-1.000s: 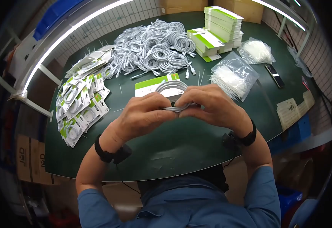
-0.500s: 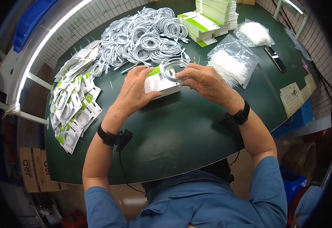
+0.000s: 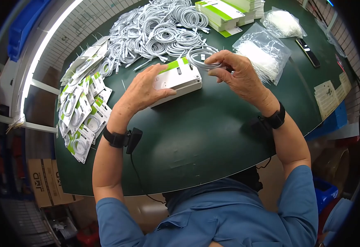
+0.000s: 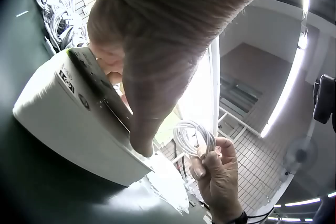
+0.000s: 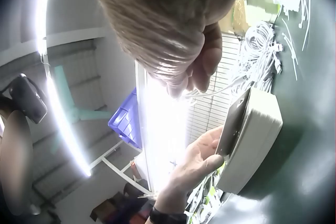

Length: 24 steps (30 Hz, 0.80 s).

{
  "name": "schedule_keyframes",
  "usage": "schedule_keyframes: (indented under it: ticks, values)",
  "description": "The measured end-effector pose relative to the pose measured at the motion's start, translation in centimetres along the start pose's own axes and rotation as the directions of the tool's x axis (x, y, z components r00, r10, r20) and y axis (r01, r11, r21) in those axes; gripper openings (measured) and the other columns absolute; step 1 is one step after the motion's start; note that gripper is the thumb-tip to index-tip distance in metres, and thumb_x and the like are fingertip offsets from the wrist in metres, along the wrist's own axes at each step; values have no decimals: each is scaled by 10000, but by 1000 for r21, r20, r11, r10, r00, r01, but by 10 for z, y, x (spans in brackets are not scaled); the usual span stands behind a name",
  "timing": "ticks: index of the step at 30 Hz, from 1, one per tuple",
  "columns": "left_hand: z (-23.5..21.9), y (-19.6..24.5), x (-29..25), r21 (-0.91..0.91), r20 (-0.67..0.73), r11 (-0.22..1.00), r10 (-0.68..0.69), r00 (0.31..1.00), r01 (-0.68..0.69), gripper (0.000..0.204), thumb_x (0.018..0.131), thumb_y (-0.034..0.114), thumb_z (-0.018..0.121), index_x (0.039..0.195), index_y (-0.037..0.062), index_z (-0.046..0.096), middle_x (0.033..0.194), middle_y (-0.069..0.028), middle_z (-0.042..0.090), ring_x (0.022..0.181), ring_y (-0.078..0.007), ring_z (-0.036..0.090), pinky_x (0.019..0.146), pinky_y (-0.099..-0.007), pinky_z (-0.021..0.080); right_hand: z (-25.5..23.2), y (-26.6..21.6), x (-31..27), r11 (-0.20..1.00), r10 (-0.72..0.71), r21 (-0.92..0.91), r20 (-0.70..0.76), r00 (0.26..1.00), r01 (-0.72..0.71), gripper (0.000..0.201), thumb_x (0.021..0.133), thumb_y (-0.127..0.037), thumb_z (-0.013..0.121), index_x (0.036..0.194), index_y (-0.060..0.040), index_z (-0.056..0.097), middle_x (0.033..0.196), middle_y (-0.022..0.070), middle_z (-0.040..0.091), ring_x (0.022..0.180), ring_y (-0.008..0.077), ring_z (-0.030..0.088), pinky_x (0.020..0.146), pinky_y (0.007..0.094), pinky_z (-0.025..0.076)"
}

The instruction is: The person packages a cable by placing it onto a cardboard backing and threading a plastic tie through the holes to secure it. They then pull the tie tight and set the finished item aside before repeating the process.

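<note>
My left hand [image 3: 144,87] rests on the left end of a stack of white-and-green packaging cards [image 3: 182,77], its fingers lying over the top and its thumb along the near edge. Seen from the left wrist, the stack's thick white side [image 4: 79,124] faces the camera. To the right and above the stack, my right hand [image 3: 241,76] pinches a coiled white cable [image 3: 198,65] between thumb and fingers. The coil [image 4: 181,139] hangs as a ring in the left wrist view. In the right wrist view the hand hides most of it.
A large heap of coiled cables [image 3: 155,35] lies behind the stack. Carded cables [image 3: 79,111] spread at the left. More card stacks [image 3: 221,14] stand at the back, near bags of white ties [image 3: 258,53] and a phone [image 3: 307,52] at the right.
Both hands held the coil together over the cards; the left hand then let go and moved onto the stack. The right hand has carried the coil to the right, off the cards.
</note>
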State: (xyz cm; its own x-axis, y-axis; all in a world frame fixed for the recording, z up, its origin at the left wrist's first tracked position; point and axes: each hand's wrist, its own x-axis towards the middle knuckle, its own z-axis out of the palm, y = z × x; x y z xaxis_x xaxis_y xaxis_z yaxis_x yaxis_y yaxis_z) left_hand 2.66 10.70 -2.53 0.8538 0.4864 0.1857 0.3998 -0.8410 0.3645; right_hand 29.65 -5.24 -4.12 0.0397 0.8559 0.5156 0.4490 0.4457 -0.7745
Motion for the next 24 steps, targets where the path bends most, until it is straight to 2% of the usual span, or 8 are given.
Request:
schedule_keyframes:
  ticks: [3,5,10,13,14,17,22,24]
  values:
    - [0,-6,-1,64,-69,988,143,987,-139,559,886,248,807,1369,27,633,1241,-186,721,1154,-367,699,992,-429,565,0,-1,0,999,13,37,-22,1000,-12,241,969,1,755,1208,-13,724,1018,52,733,804,84,694,698,238,603]
    - [2,-8,-1,266,-197,945,248,949,-192,369,915,160,738,1255,37,667,1110,-135,737,1016,-329,727,857,-413,587,-2,-3,-1,998,8,55,-57,998,-5,232,980,-2,750,1209,-10,718,1014,54,730,809,89,695,702,236,603]
    - [-16,48,-24,543,-302,827,357,884,-148,151,914,67,671,1065,66,668,884,-48,691,787,-241,716,644,-385,564,-1,-22,-6,990,58,134,-175,983,-34,183,992,8,735,1174,-9,722,1023,55,726,841,93,698,718,231,603]
    - [-11,94,-60,509,-202,850,270,941,-135,112,903,90,692,1002,79,641,777,-43,614,712,-229,677,604,-386,540,10,-39,-10,971,-74,207,-215,974,119,196,966,41,743,1155,-7,727,1032,79,724,850,118,710,722,250,603]
    - [-6,98,-66,491,-210,862,253,945,-122,112,903,90,692,1002,79,641,777,-43,614,712,-229,677,604,-386,540,15,-43,-11,973,-61,206,-194,979,101,196,966,41,743,1155,-7,727,1032,79,724,850,118,710,722,250,603]
    - [14,109,-84,319,-113,937,188,976,-143,111,906,114,700,991,80,639,787,-39,635,713,-228,687,606,-392,549,36,-51,-17,949,-316,11,-15,949,316,236,935,63,754,1159,-10,731,1024,98,726,839,140,718,718,271,601]
    - [42,103,-86,223,-264,967,184,947,-126,117,906,144,730,947,85,637,796,-41,643,744,-228,703,612,-406,553,63,-46,-32,956,-280,-57,119,952,288,258,906,64,777,1150,-8,734,1018,114,737,836,154,723,711,279,596]
    - [41,102,-87,212,-268,968,186,945,-130,131,891,124,759,939,74,649,805,-50,655,752,-229,703,627,-403,564,68,-35,-35,979,-202,-27,67,977,204,247,907,56,784,1140,-13,741,1024,111,745,832,149,722,706,273,592]
